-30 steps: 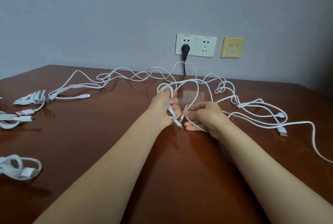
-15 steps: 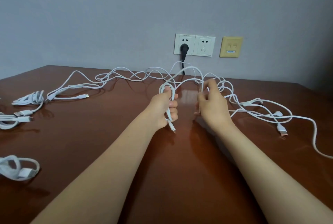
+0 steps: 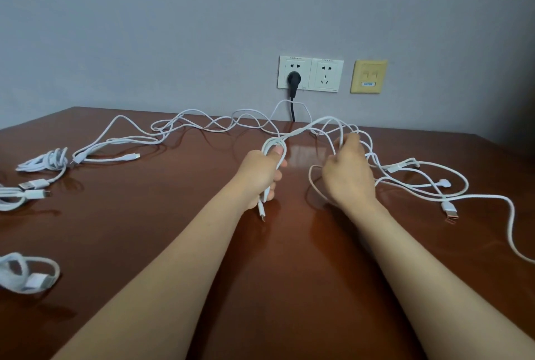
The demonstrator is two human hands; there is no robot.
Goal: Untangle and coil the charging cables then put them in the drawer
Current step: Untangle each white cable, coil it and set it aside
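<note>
Now the left hand [image 3: 260, 174] is clenching its fingers [image 3: 279, 175] round a few loops of white cable [image 3: 273, 147], holding them just above the surface [image 3: 173, 229], with the small connector [image 3: 262, 212] dangling below the fist; the right hand [image 3: 347, 177] is curling its fingers [image 3: 351, 139] round a strand that seems to be running from those loops into the tangle [image 3: 411, 177] sprawling to the right. This looks like one cable being coiled while it is being freed. To do it well, the right hand should be feeding that single strand only, sliding along it rather than tugging, since a hard pull is likely to be tightening the crossings near the USB plug [image 3: 450, 210]; each new loop should be matching the size of those already held; the left thumb should be pinning them so none is slipping off. Several coiled cables [image 3: 43, 161] are lying bundled at the left edge; no drawer is showing.
</note>
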